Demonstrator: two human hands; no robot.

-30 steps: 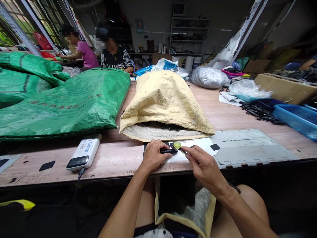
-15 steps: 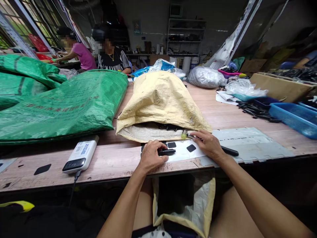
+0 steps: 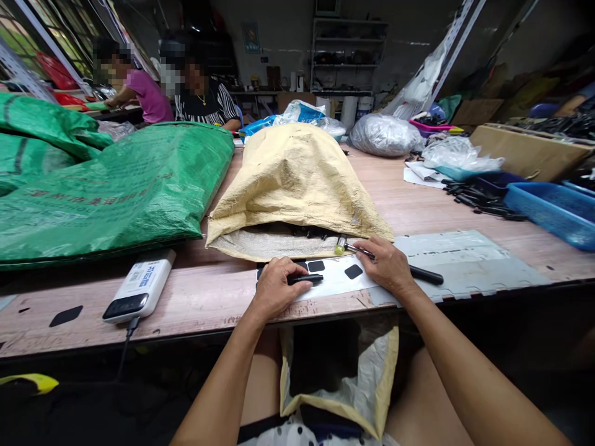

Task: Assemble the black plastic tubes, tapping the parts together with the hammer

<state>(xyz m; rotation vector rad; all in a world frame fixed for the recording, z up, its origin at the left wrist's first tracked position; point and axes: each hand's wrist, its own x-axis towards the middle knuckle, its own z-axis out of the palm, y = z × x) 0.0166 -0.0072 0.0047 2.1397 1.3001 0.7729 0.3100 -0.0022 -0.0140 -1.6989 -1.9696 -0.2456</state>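
Observation:
My left hand [image 3: 279,286] rests at the table's front edge, its thumb and fingers closed on a black pen-like piece [image 3: 307,279]. That piece lies over a white sheet [image 3: 332,283] with black rounded squares on it. In my right hand [image 3: 385,265] is a small hammer [image 3: 426,275] with a yellowish-green face, a metal shaft and a black handle. Its head sits by the open mouth of a tan woven sack [image 3: 297,179], where dark pieces show inside. A second tan sack [image 3: 388,378] hangs open between my legs.
A green sack [image 3: 116,192] fills the left, with a white power bank [image 3: 139,286] and its cable in front. To the right are a grey plate [image 3: 469,263], loose black pieces [image 3: 483,197] and a blue tray [image 3: 553,210]. Two people sit across the table.
The whole view has shifted slightly, so the table things appear a little further left and higher. Both hands keep their holds; the hammer head stays near the sack's mouth.

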